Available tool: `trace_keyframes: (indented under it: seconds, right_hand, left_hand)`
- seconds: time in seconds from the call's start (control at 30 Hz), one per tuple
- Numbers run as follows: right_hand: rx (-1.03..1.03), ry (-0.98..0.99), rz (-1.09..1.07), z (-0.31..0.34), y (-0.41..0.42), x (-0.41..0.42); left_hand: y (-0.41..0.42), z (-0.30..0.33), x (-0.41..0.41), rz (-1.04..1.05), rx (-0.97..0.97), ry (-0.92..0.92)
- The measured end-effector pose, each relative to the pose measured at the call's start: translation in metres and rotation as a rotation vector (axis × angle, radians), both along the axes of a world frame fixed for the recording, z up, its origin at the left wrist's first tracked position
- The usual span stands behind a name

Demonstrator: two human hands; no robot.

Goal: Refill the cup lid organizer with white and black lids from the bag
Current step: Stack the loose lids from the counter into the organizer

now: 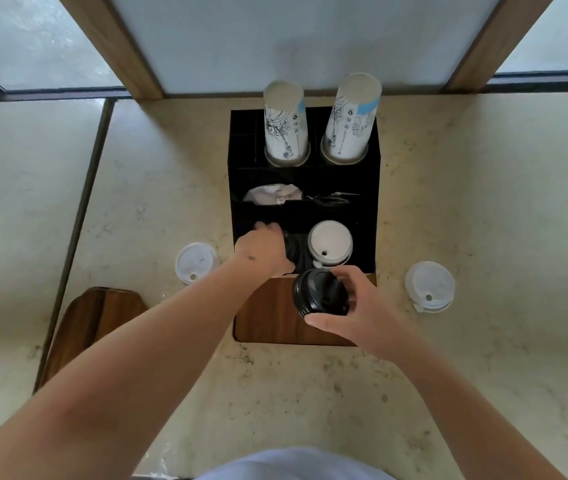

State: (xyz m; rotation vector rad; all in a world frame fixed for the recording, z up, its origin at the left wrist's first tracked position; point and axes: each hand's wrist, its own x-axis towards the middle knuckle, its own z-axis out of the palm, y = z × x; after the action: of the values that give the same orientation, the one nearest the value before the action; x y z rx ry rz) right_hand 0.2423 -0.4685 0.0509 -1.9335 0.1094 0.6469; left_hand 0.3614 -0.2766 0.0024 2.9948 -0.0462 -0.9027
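A black organizer (pixel 369 188) stands on the marble counter. White lids (pixel 330 242) are stacked in its front right compartment. My left hand (pixel 262 248) reaches into the front left compartment and grips black lids (pixel 291 250) there. In front of the organizer my right hand (pixel 355 308) holds a stack of black lids (pixel 320 292) between thumb and fingers. A loose white lid (pixel 195 262) lies left of the organizer, and a small stack of white lids (pixel 429 285) lies to its right.
Two stacks of upside-down paper cups (pixel 286 124) (pixel 350 121) stand in the organizer's rear slots. Crumpled white paper (pixel 272 195) and dark packets (pixel 331 199) fill the middle row. A wooden inset (pixel 268 320) and a wooden board (pixel 95 317) lie on the counter (pixel 483 209).
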Motion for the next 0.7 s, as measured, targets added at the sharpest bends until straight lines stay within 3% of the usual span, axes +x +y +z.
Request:
trace_keyframes:
  seconds: [0.2,0.3,0.43,0.57,0.7]
  right_hand:
    - [-0.063,0.03,0.072,-0.006,-0.004,0.002]
    - [-0.058,0.04,0.07,-0.006,-0.006,0.002]
    - [-0.035,0.065,0.041,-0.006,-0.006,0.001]
    - [-0.045,0.062,0.039,-0.008,-0.004,-0.001]
    - [-0.051,0.072,0.047,-0.011,-0.005,-0.004]
  left_hand:
    - [0.008,0.005,0.012,-0.367,0.023,-0.014]
    - [0.013,0.007,0.011,-0.227,-0.043,0.068]
    - [0.01,0.003,0.0,0.09,-0.083,-0.028]
    - [0.009,-0.002,-0.003,0.112,-0.122,-0.078]
    - [0.013,0.0,-0.001,-0.021,-0.173,-0.061]
